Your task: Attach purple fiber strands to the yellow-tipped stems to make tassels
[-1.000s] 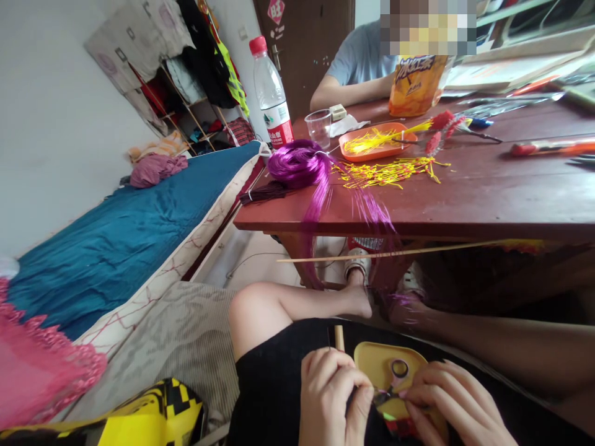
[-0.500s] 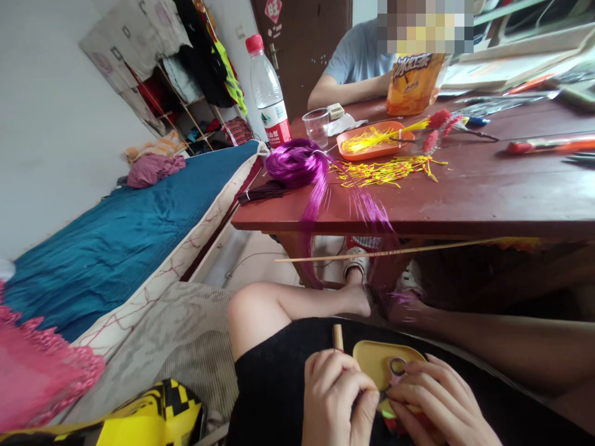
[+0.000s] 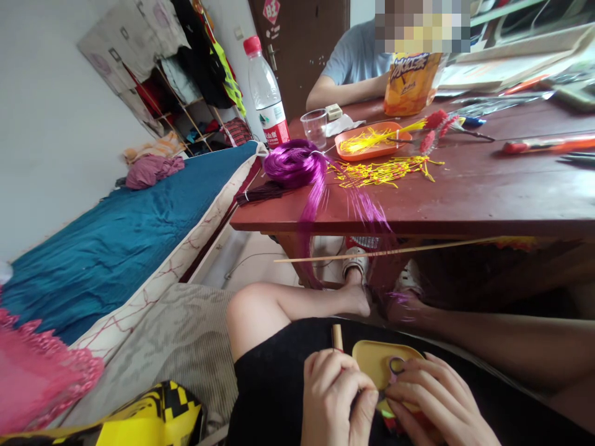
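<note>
Over my lap, my left hand [image 3: 337,396] is closed round a short tan rod [image 3: 337,337]; its end sticks up above the knuckles, with a bit of red below. My right hand [image 3: 437,396] has its fingers bent and pressed together close to the left thumb; what they pinch is hidden. A yellow tray [image 3: 367,359] rests on the black cloth of my lap, behind and between the hands. The dark ring handle of small scissors [image 3: 396,364] shows over the tray, beside my right fingers. Small green and red items [image 3: 388,418] lie partly covered under that hand.
On the red table [image 3: 441,207] lie a purple fibre bundle [image 3: 295,162], yellow stems [image 3: 385,171] and an orange tray [image 3: 362,150]. A bottle [image 3: 269,99] and a plastic cup [image 3: 314,127] stand behind. A thin stick [image 3: 325,257] spans below the edge. Another person [image 3: 351,68] sits opposite.
The view has shifted very slightly. Both hands keep nearly the same place and grip, with only a tiny movement of my right fingertips toward the left hand.
</note>
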The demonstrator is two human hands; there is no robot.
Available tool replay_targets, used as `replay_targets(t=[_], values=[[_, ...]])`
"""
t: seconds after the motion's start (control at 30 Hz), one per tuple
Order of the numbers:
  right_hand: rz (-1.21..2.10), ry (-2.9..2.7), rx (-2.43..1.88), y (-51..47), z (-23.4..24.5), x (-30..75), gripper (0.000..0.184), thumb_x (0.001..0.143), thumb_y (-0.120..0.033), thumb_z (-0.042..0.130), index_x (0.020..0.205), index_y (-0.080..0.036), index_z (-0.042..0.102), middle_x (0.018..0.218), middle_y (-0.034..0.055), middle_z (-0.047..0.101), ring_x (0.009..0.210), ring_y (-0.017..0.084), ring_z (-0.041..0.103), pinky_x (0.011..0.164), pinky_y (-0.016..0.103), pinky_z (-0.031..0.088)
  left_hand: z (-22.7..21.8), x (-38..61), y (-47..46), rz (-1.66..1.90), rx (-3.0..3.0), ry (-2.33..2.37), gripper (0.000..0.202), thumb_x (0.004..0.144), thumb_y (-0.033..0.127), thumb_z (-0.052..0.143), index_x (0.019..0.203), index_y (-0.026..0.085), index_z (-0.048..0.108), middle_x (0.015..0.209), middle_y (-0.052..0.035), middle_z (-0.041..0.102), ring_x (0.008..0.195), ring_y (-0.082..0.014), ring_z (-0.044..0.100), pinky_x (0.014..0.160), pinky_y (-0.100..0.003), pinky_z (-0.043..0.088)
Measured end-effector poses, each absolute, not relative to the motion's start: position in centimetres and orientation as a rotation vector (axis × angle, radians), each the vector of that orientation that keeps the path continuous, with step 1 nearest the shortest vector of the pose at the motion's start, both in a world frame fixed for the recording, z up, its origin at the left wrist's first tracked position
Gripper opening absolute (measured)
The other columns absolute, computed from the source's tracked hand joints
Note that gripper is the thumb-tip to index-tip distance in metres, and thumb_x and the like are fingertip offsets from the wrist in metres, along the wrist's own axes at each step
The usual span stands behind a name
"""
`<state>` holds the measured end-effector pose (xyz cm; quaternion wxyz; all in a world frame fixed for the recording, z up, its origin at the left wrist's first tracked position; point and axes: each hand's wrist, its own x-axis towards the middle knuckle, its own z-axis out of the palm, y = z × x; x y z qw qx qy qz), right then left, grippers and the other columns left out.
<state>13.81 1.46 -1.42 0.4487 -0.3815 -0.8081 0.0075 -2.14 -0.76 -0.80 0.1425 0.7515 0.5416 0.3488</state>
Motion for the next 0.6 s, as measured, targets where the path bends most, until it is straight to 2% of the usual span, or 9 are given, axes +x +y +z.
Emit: replay_targets(t=[0.3,0.47,0.6], values=[[0.027,-2.004,-0.962,1.5,-1.9,13.7,0.011,0.083,-0.027,0.051,0.075,-0.023,0.058,0.061,-0.0024,0.067,0.062,0.017,0.064,0.067,0.029,0.047,-0.1,-2.5,-0.7,0.897,2.228,1.520,0.019,0.086,0.022,0.046,0.073,0.019,0.058,0.069,-0.0018,0.057,0.071,-0.0156,0.055,0.071,-0.030,0.040],[-0.002,-1.940,-1.121,0.8,-2.6,15.1,0.017,0.083,-0.033,0.050,0.090,-0.020,0.058,0.081,0.0056,0.068,0.078,0.022,0.064,0.069,0.033,0.048,0.0,-2.5,-0.7,0.933,2.156,1.571,0.023,0.088,0.025,0.043,0.072,0.019,0.058,0.069,-0.0030,0.057,0.070,-0.0174,0.054,0.071,-0.032,0.039],[0.195,-1.941,-1.299,0.6,-3.7,17.7,0.017,0.087,-0.031,0.044,0.092,-0.020,0.055,0.084,0.0071,0.065,0.077,0.021,0.063,0.067,0.031,0.050,0.9,-3.1,-0.2,0.865,2.080,1.591,0.012,0.085,0.021,0.048,0.080,0.019,0.059,0.074,-0.0033,0.060,0.074,-0.0183,0.055,0.070,-0.031,0.038]])
